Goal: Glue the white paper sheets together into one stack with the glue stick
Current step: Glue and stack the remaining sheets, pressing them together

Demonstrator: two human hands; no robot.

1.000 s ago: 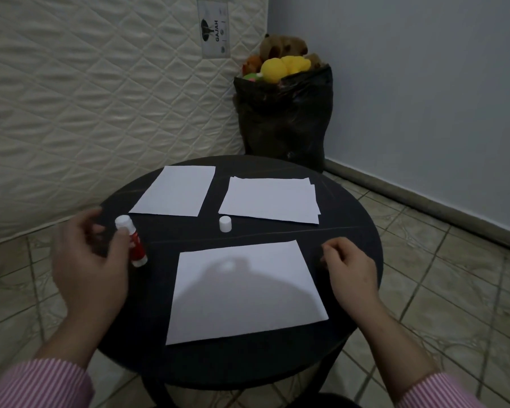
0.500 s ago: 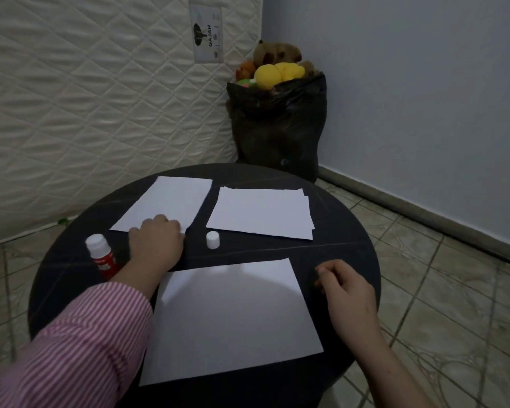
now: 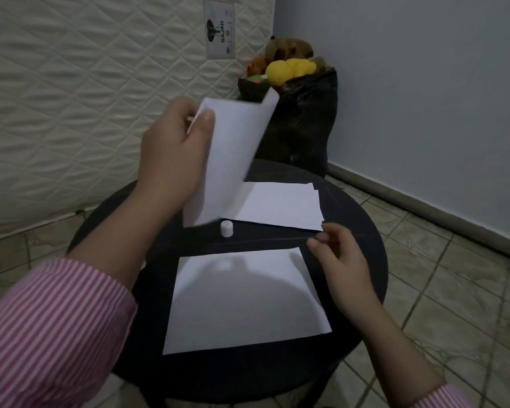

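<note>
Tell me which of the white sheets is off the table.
The sheet gripped in the left hand, raised and curling above the table. The near sheet and the far pile lie flat on it.

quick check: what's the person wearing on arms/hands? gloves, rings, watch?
Left sleeve and right sleeve are pink-and-white striped shirt fabric, narrow stripes. The left hand and right hand are bare: no gloves, rings or watch visible.

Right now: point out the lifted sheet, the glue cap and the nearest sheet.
lifted sheet [image 3: 233,148], head view, middle of its face
glue cap [image 3: 227,228], head view, its side wall
nearest sheet [image 3: 248,301], head view, centre of the sheet
</note>
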